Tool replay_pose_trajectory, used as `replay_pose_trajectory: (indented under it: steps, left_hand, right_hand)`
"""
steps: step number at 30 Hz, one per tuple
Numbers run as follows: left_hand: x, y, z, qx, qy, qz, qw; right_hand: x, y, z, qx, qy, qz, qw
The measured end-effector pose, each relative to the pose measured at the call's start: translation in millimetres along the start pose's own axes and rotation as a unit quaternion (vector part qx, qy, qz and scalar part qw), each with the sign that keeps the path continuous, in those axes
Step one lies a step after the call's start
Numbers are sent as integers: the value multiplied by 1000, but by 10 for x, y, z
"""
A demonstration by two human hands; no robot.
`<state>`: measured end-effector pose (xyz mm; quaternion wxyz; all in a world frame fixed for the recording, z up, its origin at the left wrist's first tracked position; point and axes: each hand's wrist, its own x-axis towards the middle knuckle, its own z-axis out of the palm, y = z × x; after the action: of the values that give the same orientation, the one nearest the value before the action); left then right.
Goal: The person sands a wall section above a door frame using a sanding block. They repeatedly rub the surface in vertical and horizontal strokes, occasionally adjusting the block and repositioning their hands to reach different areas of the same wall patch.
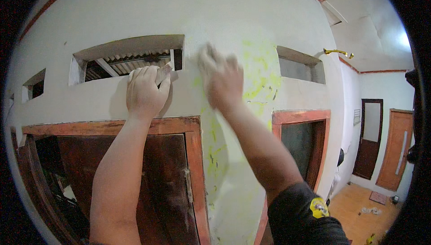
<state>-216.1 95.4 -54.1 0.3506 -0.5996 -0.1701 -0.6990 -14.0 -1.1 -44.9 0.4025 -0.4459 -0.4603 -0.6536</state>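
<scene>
My left hand (146,92) rests at the lower sill of a vent opening (128,64) above the door and grips a small flat tool, perhaps a putty knife (164,73), pointing up and right. Against the painted wall (219,16), right of that opening, is my right hand (220,76); it is blurred and its fingers point upward. Whether it holds anything cannot be told. Yellow-green patches and small cracks mark the wall (259,73) just right of it.
Below my left arm stands a dark wooden door (163,184) in an orange-brown frame (197,150). A second door frame (299,115) and vent opening (301,65) are to the right. A brass-coloured hook (338,53) juts from the wall corner. Far right, a partly hidden person (336,177) stands near the wall.
</scene>
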Motion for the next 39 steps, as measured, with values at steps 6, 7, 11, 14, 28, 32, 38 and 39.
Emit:
replay_pose_trajectory:
  steps: [6, 7, 11, 14, 28, 32, 38, 39]
  left_hand:
    - [28, 42, -20, 31, -50, -27, 998]
    - [27, 35, -8, 14, -23, -16, 1000]
    - [-9, -4, 35, 5, 8, -2, 1000]
    - [-10, -22, 39, 7, 14, 1, 1000]
    - [-10, 0, 42, 22, 1, -2, 1000]
    - [-10, -26, 44, 10, 6, -5, 1000]
    - [2, 26, 33, 32, -9, -16, 999]
    - [1, 32, 37, 39, -4, -14, 999]
  right_hand:
    - [-859, 20, -319, 50, 17, -38, 998]
    - [-616, 61, -254, 11, 2, -29, 1000]
    - [774, 230, 92, -19, -19, 21, 999]
    - [776, 189, 149, -33, -7, 41, 999]
    - [96, 69, 8, 36, 59, -3, 998]
    - [218, 4, 86, 30, 22, 34, 999]
    - [-1507, -143, -534, 106, 65, 19, 992]
    - [-1541, -121, -542, 89, 23, 24, 995]
